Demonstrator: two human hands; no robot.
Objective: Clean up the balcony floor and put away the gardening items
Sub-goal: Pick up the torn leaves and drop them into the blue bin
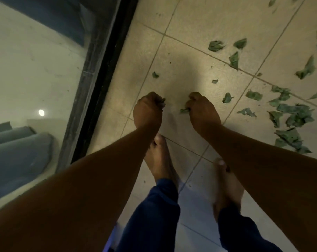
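- Our two bare forearms reach down from the lower edge, smooth and unsleeved.
- Below them, our two bare feet stand on the tiled floor (195, 51), with dark blue trouser cuffs (159, 200) bunched at the ankles.
- Our left hand (147, 110) is curled into a fist; small dark scraps poke out by the fingers.
- Our right hand (203, 110) is clenched too, pinching a green leaf piece (184, 110) at its fingertips.
- Pale, matte square tiles with thin grout lines cover the floor, speckled with fine crumbs.
- Torn leaves (295, 115), crumpled and jagged, lie scattered to the right, too many to count, thickest near the right edge.
- At left runs a black door track (106, 70).
- We can read no writing anywhere.
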